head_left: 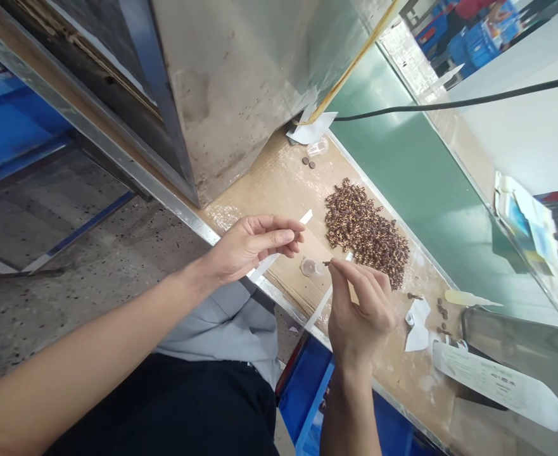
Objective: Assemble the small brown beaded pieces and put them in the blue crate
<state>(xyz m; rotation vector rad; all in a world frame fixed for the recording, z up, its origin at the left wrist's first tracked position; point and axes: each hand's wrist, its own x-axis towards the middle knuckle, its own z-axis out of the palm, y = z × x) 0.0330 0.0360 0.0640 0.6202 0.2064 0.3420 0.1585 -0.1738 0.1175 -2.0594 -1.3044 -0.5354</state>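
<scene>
My left hand [250,244] is closed in a pinch on a thin white strip [306,218] that runs from its fingertips back under the palm. My right hand [361,307] pinches a tiny brown part [326,263] at its fingertips, with a second white strip [323,301] lying under it. Between the two hands a small clear round dish [308,266] rests on the wooden bench [279,183]. A heap of small brown parts [367,231] lies just beyond my right hand.
A large metal cabinet [240,82] stands at the bench's back left. A green conveyor belt [416,171] runs along the right. Near it lie a glue tube [501,383], a small dropper bottle [469,297], paper scraps [417,323] and a black cable [450,103]. Blue crates [307,399] sit below.
</scene>
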